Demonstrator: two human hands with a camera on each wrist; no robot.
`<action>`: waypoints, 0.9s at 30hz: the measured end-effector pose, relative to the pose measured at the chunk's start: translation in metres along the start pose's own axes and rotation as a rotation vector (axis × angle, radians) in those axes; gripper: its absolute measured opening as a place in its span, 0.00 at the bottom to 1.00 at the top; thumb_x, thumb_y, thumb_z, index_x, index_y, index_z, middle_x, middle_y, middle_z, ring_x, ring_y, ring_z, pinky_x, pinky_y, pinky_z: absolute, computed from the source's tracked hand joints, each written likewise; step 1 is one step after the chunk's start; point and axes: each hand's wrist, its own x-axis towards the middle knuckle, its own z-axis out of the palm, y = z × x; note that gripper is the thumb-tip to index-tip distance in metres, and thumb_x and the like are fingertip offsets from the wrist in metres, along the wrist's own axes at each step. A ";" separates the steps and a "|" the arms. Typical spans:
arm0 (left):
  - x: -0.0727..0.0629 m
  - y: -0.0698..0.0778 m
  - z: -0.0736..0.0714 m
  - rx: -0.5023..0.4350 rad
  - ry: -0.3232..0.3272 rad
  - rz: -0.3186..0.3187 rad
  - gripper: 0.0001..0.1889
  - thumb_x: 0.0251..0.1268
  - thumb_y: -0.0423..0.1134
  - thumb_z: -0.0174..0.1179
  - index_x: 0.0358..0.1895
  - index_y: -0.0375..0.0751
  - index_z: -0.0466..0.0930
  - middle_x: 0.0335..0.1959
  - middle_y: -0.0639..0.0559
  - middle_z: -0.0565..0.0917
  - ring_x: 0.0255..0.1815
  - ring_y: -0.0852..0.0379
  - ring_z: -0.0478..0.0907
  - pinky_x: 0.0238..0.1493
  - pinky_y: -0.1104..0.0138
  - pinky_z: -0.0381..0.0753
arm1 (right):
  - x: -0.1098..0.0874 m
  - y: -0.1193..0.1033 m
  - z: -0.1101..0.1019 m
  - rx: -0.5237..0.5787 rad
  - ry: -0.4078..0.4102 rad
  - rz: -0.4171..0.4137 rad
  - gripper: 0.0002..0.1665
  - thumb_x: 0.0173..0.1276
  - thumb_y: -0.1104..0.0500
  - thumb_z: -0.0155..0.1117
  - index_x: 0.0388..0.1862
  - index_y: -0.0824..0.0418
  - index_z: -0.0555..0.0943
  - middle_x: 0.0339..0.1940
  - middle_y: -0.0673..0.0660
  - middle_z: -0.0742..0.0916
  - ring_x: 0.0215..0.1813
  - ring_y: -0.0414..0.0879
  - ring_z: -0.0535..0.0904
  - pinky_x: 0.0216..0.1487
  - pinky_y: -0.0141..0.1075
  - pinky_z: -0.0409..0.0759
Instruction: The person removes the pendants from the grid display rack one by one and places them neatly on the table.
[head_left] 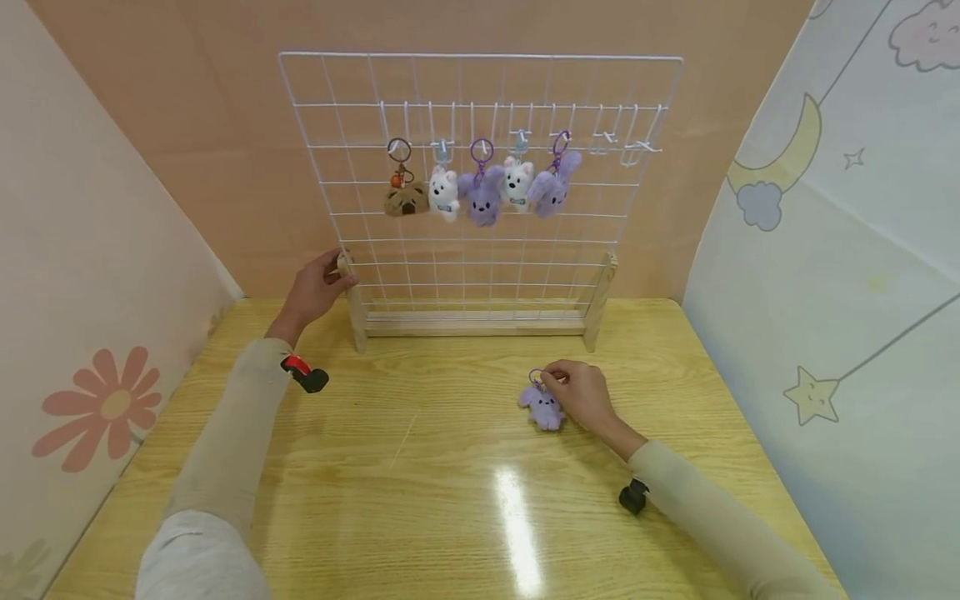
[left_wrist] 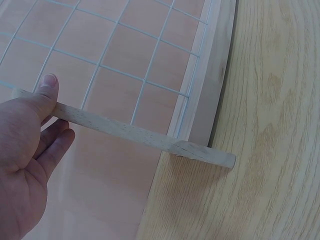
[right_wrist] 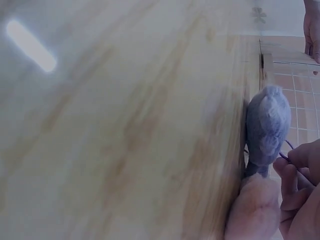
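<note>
My left hand [head_left: 309, 290] holds the top of the wooden left post [head_left: 355, 308] of a white wire grid rack. The left wrist view shows the thumb on one side of that post [left_wrist: 120, 129] and fingers on the other. Lower right, over the table, my right hand [head_left: 587, 394] pinches the purple ring of a purple plush keychain [head_left: 545, 410]. In the right wrist view the plush [right_wrist: 268, 125] is at the tabletop, with the ring between thumb and finger. Whether it bears on the table I cannot tell.
From the grid hang a brown plush keychain [head_left: 407, 200], two white plush keychains, one of them [head_left: 444, 193] beside the brown one, and two purple ones, including a middle one [head_left: 482, 198]. Bare hooks [head_left: 602, 140] are at the right. Patterned walls flank the wooden table [head_left: 420, 500].
</note>
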 end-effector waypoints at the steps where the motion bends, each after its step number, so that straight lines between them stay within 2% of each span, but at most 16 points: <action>1: 0.000 0.000 0.000 -0.001 0.001 0.000 0.34 0.79 0.43 0.57 0.80 0.34 0.57 0.75 0.32 0.67 0.73 0.32 0.68 0.68 0.42 0.74 | 0.001 0.001 0.001 -0.009 -0.008 -0.005 0.08 0.72 0.57 0.70 0.40 0.60 0.91 0.31 0.51 0.91 0.29 0.38 0.84 0.26 0.32 0.81; 11: 0.003 -0.002 0.002 0.007 0.005 0.002 0.34 0.79 0.42 0.57 0.80 0.36 0.57 0.74 0.33 0.69 0.71 0.35 0.71 0.64 0.44 0.78 | 0.008 0.007 0.005 -0.076 -0.048 -0.012 0.08 0.71 0.56 0.70 0.38 0.60 0.91 0.31 0.53 0.91 0.28 0.40 0.85 0.28 0.37 0.84; 19: 0.002 -0.002 0.001 0.012 0.002 -0.003 0.34 0.79 0.43 0.57 0.80 0.36 0.56 0.74 0.33 0.69 0.72 0.34 0.71 0.64 0.44 0.78 | 0.012 0.010 0.006 -0.087 -0.095 0.007 0.09 0.72 0.54 0.71 0.37 0.59 0.91 0.31 0.52 0.91 0.28 0.38 0.84 0.26 0.34 0.82; 24: 0.000 -0.001 -0.001 0.020 0.002 -0.001 0.35 0.79 0.44 0.57 0.80 0.35 0.56 0.75 0.33 0.68 0.72 0.34 0.70 0.65 0.43 0.77 | 0.014 0.006 0.000 -0.078 -0.105 0.010 0.09 0.71 0.55 0.70 0.39 0.60 0.91 0.32 0.53 0.91 0.25 0.38 0.82 0.25 0.34 0.80; 27: -0.002 -0.001 -0.001 0.019 0.003 0.003 0.35 0.79 0.43 0.57 0.80 0.34 0.56 0.75 0.33 0.67 0.72 0.34 0.70 0.65 0.43 0.77 | 0.017 0.003 -0.009 -0.076 -0.093 0.005 0.09 0.72 0.56 0.70 0.40 0.61 0.90 0.33 0.53 0.91 0.26 0.40 0.84 0.28 0.38 0.83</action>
